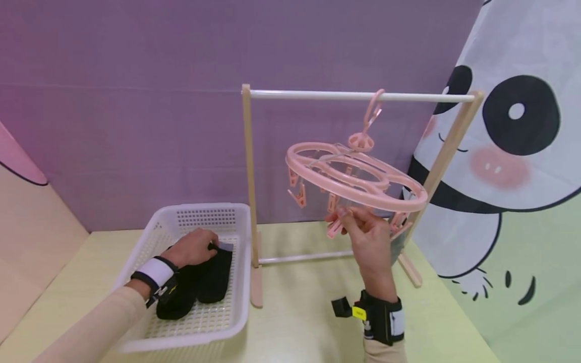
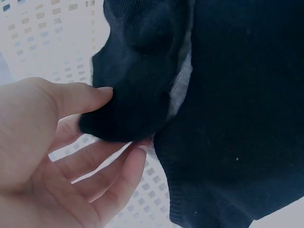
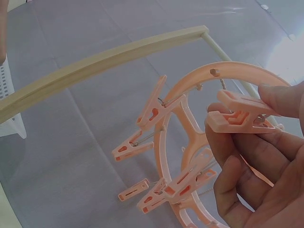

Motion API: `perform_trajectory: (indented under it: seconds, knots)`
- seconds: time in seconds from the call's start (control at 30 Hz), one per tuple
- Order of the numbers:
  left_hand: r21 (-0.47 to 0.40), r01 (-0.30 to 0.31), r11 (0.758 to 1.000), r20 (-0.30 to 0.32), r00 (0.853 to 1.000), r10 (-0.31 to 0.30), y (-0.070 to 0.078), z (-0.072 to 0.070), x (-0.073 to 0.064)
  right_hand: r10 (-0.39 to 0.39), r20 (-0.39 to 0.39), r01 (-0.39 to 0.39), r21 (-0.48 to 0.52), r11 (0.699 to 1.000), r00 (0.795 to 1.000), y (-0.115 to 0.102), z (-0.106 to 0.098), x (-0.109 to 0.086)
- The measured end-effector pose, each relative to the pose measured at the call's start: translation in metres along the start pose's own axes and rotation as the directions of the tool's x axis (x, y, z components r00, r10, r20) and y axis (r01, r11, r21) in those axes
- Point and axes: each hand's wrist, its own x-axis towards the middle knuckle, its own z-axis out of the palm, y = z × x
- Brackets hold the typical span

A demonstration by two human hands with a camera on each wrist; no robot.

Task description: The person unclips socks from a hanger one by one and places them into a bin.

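Inside the white basket (image 1: 242,302), my left hand (image 1: 194,247) pinches the edge of a black sock (image 2: 133,90), thumb on top and fingertips beneath. More dark cloth (image 2: 237,95) with ribbed edges lies beside it, and a grey strip shows between the two. My right hand (image 1: 369,242) is raised below the rim of a pink round clip hanger (image 1: 358,194). Between thumb and forefinger it holds one of the hanger's pink clothespins (image 3: 223,122), whose jaws are parted slightly in the right wrist view. The hanger's ring tilts down towards the right.
The hanger hooks over the white bar (image 1: 308,95) of a wooden-legged rack (image 1: 250,176). Several other pink clips (image 3: 154,107) dangle around the ring. The basket stands left of the rack on a pale tabletop (image 1: 290,312). Purple cloth hangs behind, and a panda-print sheet (image 1: 535,181) at the right.
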Motion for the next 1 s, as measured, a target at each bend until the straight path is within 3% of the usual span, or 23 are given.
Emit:
perform_trajectory:
  seconds: [0.07, 0.17, 0.3, 0.37, 0.47, 0.57, 0.67, 0.73, 0.8, 0.9, 1.0]
  knots:
    - [0.006, 0.004, 1.000, -0.013, 1.000, -0.004, 0.002, -0.003, 0.000, 0.003, 0.000, -0.003, -0.011, 1.000, 1.000, 0.000, 0.000, 0.000]
    - [-0.021, -0.008, 1.000, -0.085, 0.996, 0.006, 0.005, -0.015, 0.001, 0.003, 0.000, -0.003, -0.024, 1.000, 1.000, 0.000, 0.000, 0.000]
    - [-0.141, -0.007, 0.990, -0.173, 0.985, -0.017, 0.013, -0.052, -0.005, 0.003, 0.006, -0.003, -0.022, 1.000, 1.000, 0.001, 0.000, -0.002]
    - [-0.204, 0.000, 0.979, -0.179, 0.983, -0.038, 0.021, -0.074, -0.012, 0.001, 0.010, -0.001, -0.024, 1.000, 1.000, 0.002, -0.001, -0.002]
    - [-0.259, -0.019, 0.966, -0.185, 0.982, -0.030, 0.041, -0.101, -0.022, 0.005, 0.020, -0.005, -0.024, 1.000, 1.000, 0.004, -0.002, -0.001]
    - [-0.254, -0.089, 0.963, -0.221, 0.975, 0.031, 0.070, -0.119, -0.027, 0.024, 0.001, -0.024, -0.016, 1.000, 1.000, 0.004, -0.004, 0.000]
    - [-0.223, -0.197, 0.955, -0.280, 0.951, 0.130, 0.104, -0.129, -0.025, 0.066, -0.036, -0.066, -0.003, 0.998, 0.997, 0.003, -0.009, 0.000]
    - [-0.192, -0.279, 0.941, -0.324, 0.923, 0.207, 0.128, -0.132, -0.022, 0.093, -0.061, -0.093, -0.004, 0.996, 0.994, 0.003, -0.012, -0.001]
    - [-0.146, -0.377, 0.915, -0.375, 0.876, 0.302, 0.150, -0.133, -0.018, 0.116, -0.080, -0.116, 0.010, 0.993, 0.990, 0.002, -0.012, -0.001]
    - [0.006, -0.492, 0.870, -0.451, 0.776, 0.442, 0.181, -0.131, -0.013, 0.144, -0.112, -0.141, 0.028, 0.990, 0.983, 0.003, -0.009, -0.003]
    - [0.159, -0.561, 0.813, -0.507, 0.660, 0.554, 0.211, -0.126, -0.007, 0.150, -0.143, -0.147, 0.029, 0.989, 0.978, 0.004, -0.005, -0.007]
